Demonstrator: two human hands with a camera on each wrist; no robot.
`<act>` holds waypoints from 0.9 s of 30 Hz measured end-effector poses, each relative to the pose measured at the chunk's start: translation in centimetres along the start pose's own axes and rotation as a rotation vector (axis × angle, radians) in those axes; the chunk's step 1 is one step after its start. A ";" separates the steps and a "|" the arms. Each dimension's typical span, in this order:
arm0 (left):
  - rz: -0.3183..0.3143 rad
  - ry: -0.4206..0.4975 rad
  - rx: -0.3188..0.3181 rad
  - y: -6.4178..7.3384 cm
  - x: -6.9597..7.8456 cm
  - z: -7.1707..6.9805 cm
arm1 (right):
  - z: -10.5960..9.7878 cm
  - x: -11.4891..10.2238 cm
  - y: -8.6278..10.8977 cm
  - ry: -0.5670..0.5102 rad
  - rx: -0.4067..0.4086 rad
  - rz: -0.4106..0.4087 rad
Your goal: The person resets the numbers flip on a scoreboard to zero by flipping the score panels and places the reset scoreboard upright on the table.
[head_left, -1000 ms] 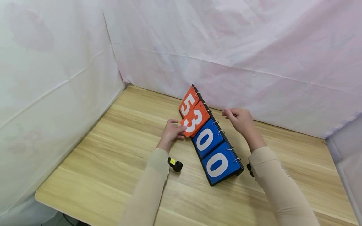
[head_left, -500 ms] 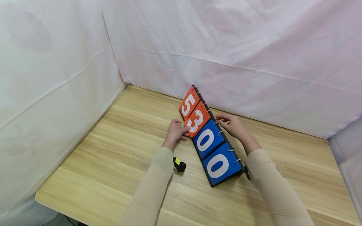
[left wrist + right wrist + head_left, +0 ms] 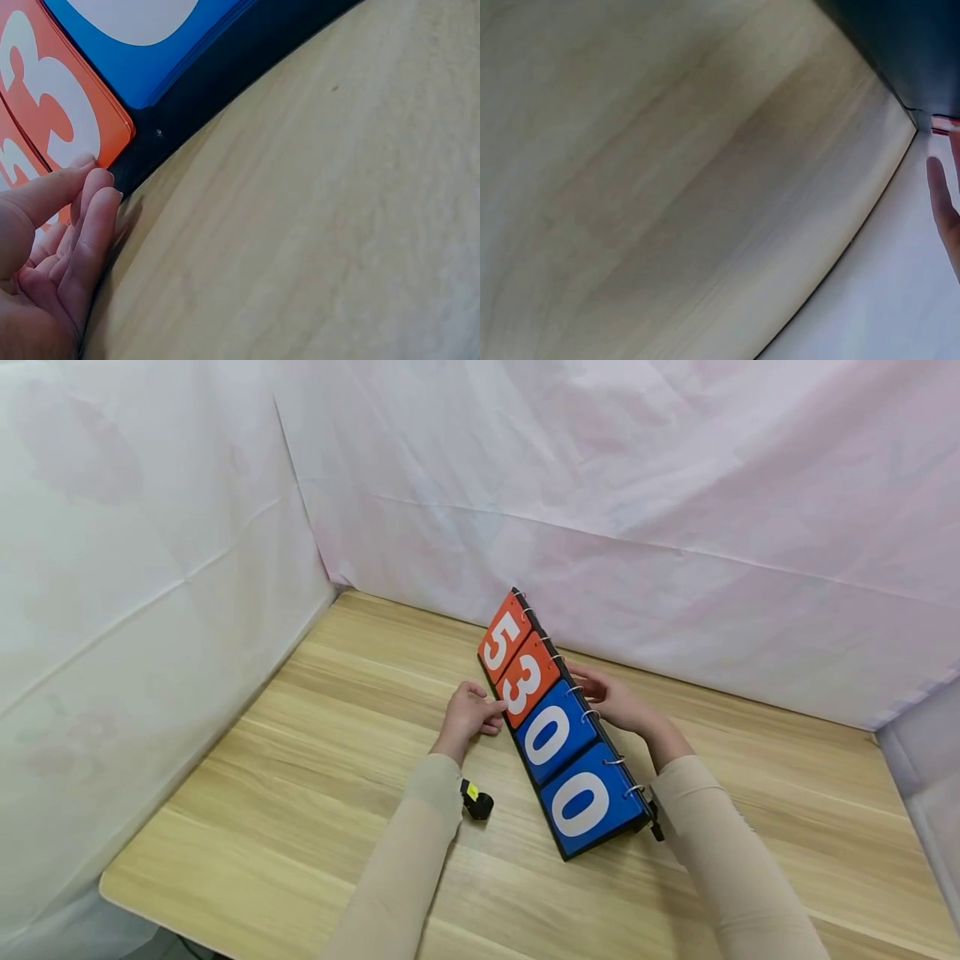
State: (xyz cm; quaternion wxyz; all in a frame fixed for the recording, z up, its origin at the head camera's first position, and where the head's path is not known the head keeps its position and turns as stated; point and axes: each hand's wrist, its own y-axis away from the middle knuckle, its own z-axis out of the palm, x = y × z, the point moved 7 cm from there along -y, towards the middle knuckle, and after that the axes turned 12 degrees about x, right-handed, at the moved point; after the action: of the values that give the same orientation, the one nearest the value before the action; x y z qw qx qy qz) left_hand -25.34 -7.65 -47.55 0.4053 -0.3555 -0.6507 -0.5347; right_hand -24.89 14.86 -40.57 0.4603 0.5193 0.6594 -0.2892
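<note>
A flip scoreboard (image 3: 577, 739) stands tilted on the table, with a row of number cards hung from metal rings. Its red cards read 5 (image 3: 502, 642) and 3 (image 3: 528, 678); both blue cards (image 3: 547, 733) read 0. My left hand (image 3: 467, 714) pinches the lower edge of the red 3 card (image 3: 64, 97), its thumb on the card's face. Behind the board's top edge is my right hand (image 3: 615, 700), its fingertips partly hidden. In the right wrist view its fingers (image 3: 939, 195) are relaxed and spread apart, close to a red card edge (image 3: 943, 124) behind the board.
The wooden table (image 3: 315, 760) carries the board near its back edge. Pale cloth walls (image 3: 600, 468) rise behind and at the sides. A black wrist camera (image 3: 477, 802) sits at the left cuff.
The red 3 card, earlier lifted off the board by my left hand, now lies against it. My right hand has moved left and down, behind the board's top edge.
</note>
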 end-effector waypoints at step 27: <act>0.026 0.031 -0.023 0.3 0.0 0.1 | -2.5 0.6 0.4 0.195 0.471 0.021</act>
State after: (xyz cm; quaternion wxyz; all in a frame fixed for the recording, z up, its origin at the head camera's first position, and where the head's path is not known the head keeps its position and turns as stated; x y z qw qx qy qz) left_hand -25.12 -7.54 -47.40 0.4181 -0.3603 -0.6335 -0.5422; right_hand -25.33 17.35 -40.07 0.2637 0.6445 0.6098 -0.3785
